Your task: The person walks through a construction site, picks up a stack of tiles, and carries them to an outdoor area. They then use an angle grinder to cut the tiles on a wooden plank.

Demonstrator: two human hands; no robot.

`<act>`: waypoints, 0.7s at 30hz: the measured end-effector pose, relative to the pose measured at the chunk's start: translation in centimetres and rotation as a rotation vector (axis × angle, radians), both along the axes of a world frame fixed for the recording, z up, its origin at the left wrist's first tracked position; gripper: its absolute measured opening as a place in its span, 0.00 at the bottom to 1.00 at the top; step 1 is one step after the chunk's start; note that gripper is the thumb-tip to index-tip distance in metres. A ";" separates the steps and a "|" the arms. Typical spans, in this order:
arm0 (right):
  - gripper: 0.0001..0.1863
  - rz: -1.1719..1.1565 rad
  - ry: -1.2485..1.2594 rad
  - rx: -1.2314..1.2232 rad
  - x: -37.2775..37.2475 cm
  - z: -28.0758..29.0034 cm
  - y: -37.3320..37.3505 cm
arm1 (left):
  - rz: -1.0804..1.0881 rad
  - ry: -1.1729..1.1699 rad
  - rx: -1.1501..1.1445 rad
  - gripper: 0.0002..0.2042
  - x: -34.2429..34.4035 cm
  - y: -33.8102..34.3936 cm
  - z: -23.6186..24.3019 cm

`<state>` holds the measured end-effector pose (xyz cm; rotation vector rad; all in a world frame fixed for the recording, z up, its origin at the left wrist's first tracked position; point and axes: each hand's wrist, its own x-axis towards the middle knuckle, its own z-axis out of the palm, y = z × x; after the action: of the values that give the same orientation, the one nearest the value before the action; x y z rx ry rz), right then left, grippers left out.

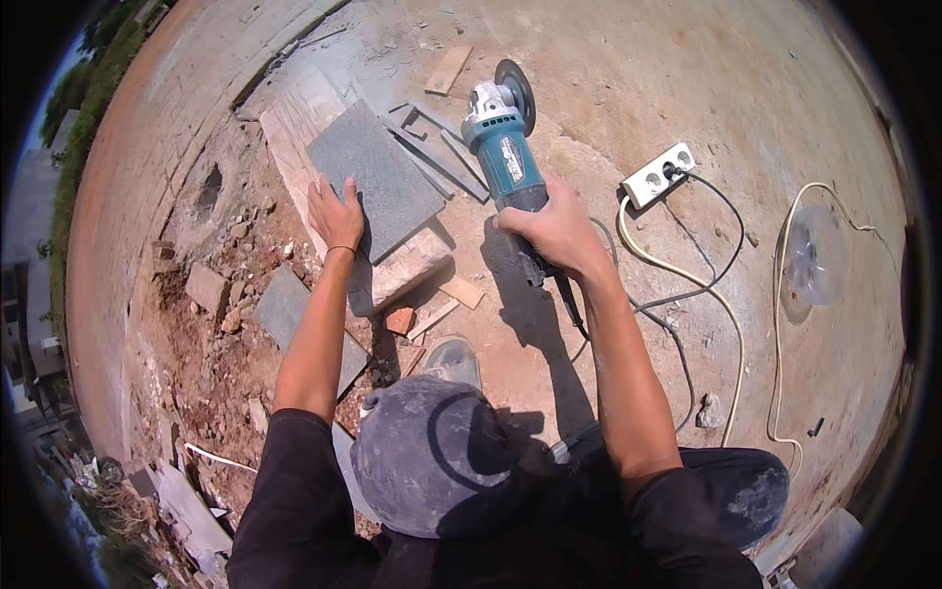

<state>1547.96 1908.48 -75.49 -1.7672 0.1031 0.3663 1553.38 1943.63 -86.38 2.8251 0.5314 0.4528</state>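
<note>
A teal angle grinder (503,147) with a grey head and dark round disc at its far end lies angled over the dusty ground, right of a flat grey stone tile (376,180). The square tile rests tilted on a pale slab, its near-left corner overhanging.

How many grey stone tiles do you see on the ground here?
2. One grey tile lies on a stone block under the left hand. A second grey tile lies in the rubble beside the left forearm. Narrow grey offcut strips are not counted; more may be hidden.
</note>
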 end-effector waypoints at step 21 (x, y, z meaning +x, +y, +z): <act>0.39 0.164 -0.205 -0.329 12.3 -3.2 22.5 | -0.107 0.158 -0.010 0.34 0.6 1.5 -2.0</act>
<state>1560.30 1931.00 -78.73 -2.1363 -0.1360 0.2955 1553.96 1945.09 -88.40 2.8779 0.4076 0.2074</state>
